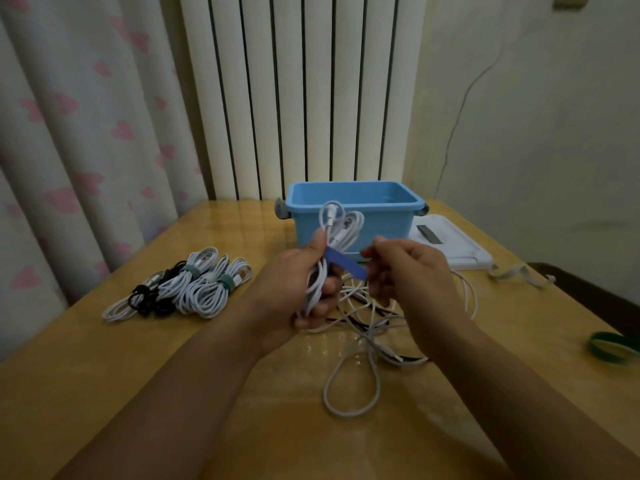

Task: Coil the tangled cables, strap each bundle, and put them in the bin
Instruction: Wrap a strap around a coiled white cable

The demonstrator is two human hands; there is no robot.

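My left hand grips a coiled white cable bundle, held upright in front of the blue bin. A blue strap lies across the bundle; my left thumb pins one end and my right hand pinches the other end. Under my hands a tangle of white and black cables sprawls on the wooden table. The inside of the bin that shows holds nothing.
Several strapped bundles, white and black, lie in a row at the left. A white flat device sits right of the bin. A green-yellow strap roll rests near the right edge. A radiator and a curtain stand behind the table.
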